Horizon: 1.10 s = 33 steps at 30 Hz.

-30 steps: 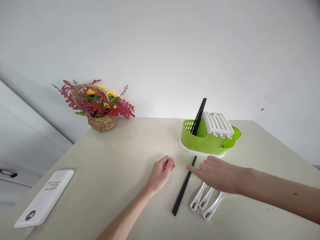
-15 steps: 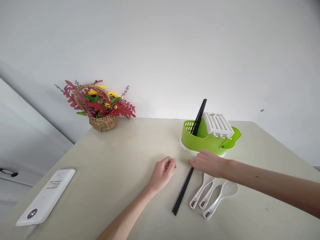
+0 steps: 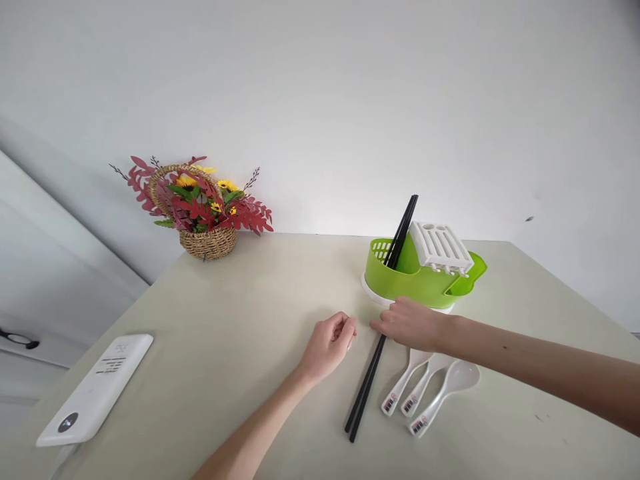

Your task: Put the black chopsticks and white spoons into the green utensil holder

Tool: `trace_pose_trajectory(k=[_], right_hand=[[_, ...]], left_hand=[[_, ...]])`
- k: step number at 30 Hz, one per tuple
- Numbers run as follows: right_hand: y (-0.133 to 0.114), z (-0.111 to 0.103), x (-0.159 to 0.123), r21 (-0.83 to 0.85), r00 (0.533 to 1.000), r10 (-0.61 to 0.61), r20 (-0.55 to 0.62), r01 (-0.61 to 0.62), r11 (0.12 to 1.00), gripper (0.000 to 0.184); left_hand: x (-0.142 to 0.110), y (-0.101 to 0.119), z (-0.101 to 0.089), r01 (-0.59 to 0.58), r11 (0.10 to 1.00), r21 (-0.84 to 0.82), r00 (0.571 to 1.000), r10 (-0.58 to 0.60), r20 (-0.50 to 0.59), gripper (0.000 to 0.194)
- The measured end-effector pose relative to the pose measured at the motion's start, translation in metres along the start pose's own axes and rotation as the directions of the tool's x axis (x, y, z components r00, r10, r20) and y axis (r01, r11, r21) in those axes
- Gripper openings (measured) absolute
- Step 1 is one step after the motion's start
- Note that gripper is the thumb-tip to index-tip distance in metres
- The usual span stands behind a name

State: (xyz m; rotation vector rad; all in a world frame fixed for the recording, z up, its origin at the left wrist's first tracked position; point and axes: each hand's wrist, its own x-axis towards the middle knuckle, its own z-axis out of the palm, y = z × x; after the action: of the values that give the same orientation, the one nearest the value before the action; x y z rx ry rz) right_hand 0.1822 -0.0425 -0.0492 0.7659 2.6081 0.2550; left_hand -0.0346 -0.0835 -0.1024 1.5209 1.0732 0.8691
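My right hand [image 3: 407, 323] is closed over the upper ends of a pair of black chopsticks [image 3: 366, 390] lying on the table; its fingertips are partly hidden. The lower ends of the pair point toward me, slightly apart. To the left, my left hand [image 3: 331, 343] rests in a loose fist with nothing visible in it. Three white spoons [image 3: 423, 393] with labelled handles lie right of the chopsticks, their far bowls partly covered by my right hand. Just beyond that hand stands a green utensil holder [image 3: 400, 283] with a white slotted rack [image 3: 443, 247]. More black chopsticks [image 3: 404, 230] lean in its left compartment.
A wicker basket [image 3: 210, 245] of red leaves and yellow flowers stands at the table's back left. At the left edge lies a white power bank [image 3: 97, 390] with a cable. A pale wall [image 3: 320, 120] closes off the back of the table [image 3: 225, 373].
My right hand has shifted slightly left, and the lower ends of the chopsticks have spread a little apart. My left hand stays closed in nearly the same place. The view has tilted slightly.
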Motion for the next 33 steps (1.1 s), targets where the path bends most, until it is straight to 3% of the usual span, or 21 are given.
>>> trace_pose_trajectory(k=[4,11,16,19,22,25,28,30,33], right_hand=[[0.001,0.004,-0.001,0.033,0.999,0.003,-0.054,-0.001,0.999,0.018],[0.003,-0.011,-0.007,0.028,0.997,0.002,-0.073,0.000,1.000,0.013],[0.004,-0.030,-0.010,0.040,0.998,0.015,-0.067,-0.012,0.999,0.013],[0.006,-0.036,-0.012,0.032,0.995,0.003,-0.095,0.000,0.999,0.015],[0.012,-0.041,-0.015,-0.015,0.974,0.007,-0.227,-0.011,1.000,0.018],[0.019,-0.049,-0.020,-0.052,0.896,0.035,-0.442,-0.065,0.997,0.023],[0.028,-0.062,-0.028,-0.045,0.811,0.000,-0.585,-0.033,0.998,0.018],[0.032,-0.070,-0.034,-0.020,0.783,-0.031,-0.621,0.024,1.000,0.014],[0.033,-0.083,-0.042,0.111,0.808,-0.010,-0.590,0.094,0.989,0.012]], left_hand=[[-0.001,0.002,0.000,-0.037,0.994,0.106,0.999,0.037,0.002,0.041],[-0.006,0.002,0.004,-0.283,0.896,0.342,0.958,0.282,0.054,0.021],[-0.007,-0.001,0.004,-0.322,0.865,0.385,0.945,0.272,0.179,0.023],[-0.006,0.002,0.003,-0.325,0.886,0.330,0.939,0.262,0.223,0.031],[-0.005,0.010,0.000,-0.266,0.940,0.212,0.947,0.215,0.237,0.037],[-0.006,0.020,-0.003,-0.173,0.982,0.076,0.962,0.152,0.226,0.043],[-0.008,0.028,-0.005,-0.128,0.992,-0.008,0.971,0.127,0.202,0.045],[-0.009,0.030,-0.005,-0.096,0.990,-0.105,0.968,0.118,0.222,0.047],[-0.011,0.027,-0.005,0.024,0.951,-0.308,0.943,0.081,0.323,0.047]])
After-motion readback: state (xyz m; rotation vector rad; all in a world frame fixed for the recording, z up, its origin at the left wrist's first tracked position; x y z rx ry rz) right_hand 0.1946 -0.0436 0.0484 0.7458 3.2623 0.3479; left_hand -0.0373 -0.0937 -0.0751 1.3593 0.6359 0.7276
